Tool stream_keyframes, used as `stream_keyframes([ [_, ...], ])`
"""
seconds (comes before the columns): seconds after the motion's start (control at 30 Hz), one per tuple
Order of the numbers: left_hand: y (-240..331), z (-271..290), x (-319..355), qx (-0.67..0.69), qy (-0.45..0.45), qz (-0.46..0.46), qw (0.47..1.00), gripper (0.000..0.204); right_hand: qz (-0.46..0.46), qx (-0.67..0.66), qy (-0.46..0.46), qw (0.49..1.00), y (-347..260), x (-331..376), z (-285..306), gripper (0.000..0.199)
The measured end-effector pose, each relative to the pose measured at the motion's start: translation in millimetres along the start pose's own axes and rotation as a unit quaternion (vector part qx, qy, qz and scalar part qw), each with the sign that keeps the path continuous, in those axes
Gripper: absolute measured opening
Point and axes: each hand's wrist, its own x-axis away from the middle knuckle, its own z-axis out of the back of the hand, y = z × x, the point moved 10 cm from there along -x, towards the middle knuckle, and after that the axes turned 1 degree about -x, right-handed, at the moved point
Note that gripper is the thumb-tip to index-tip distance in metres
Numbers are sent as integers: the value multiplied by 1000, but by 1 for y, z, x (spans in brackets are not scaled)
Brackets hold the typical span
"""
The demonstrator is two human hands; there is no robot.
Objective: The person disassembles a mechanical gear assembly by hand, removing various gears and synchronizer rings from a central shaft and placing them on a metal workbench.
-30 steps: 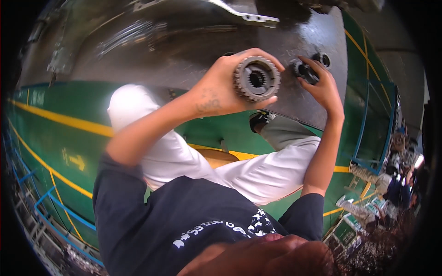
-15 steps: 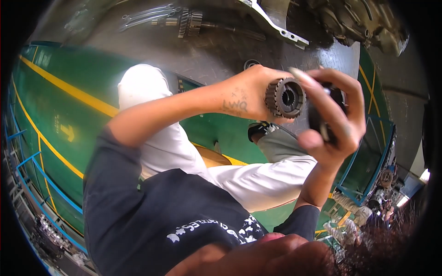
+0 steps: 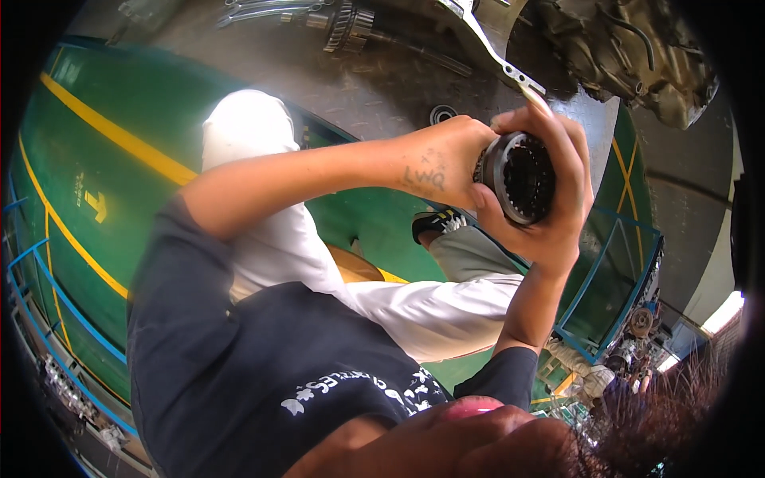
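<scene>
My left hand [image 3: 438, 163] is closed around a small metal gear [image 3: 480, 171], only a sliver of which shows. Against the gear's face sits a dark ring with inner teeth [image 3: 500, 185], its opening turned toward me. My right hand [image 3: 562, 187] curls around that ring, thumb along the lower left of its rim and fingers over the top and far side. The two parts touch or nearly touch. Whether the ring's teeth mesh with the gear is hidden. Both hands are raised above my lap, over the edge of the metal worktop [image 3: 390, 99].
On the worktop lie a geared shaft [image 3: 348, 30], several wrenches [image 3: 271, 9], a small round bearing [image 3: 442, 114] and a pale metal bracket [image 3: 488, 49]. A bulky metal casing [image 3: 637, 60] stands at the far right. Yellow lines cross the green floor [image 3: 88, 239].
My right hand has moved left, bringing the dark ring from beside the gear to over its face. The ring now covers most of the gear. The view has shifted slightly.
</scene>
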Motion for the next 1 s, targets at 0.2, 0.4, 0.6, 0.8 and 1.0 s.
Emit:
stream_keyframes([
  [0.2, 1, -2, 1, 12, -16, 1, 1000, 38, 20, 15, 6, 1000, -9, 2, 0, 84],
  [0.4, 2, 5, -2, 0, 27, -17, 999, 38, -48, 91, 14, 995, -8, -2, -3, 77],
  [0.6, 0, -1, 1, 0, -23, -7, 1000, 44, -64, 23, 16, 998, -9, -2, 0, 73],
  [0.8, -1, 2, -2, 28, -12, -7, 1000, 51, -65, 24, -25, 997, -4, -4, -1, 76],
  [1.0, -8, -2, -2, 45, -28, 17, 998, 49, -41, 15, -66, 997, -4, -9, -5, 76],
])
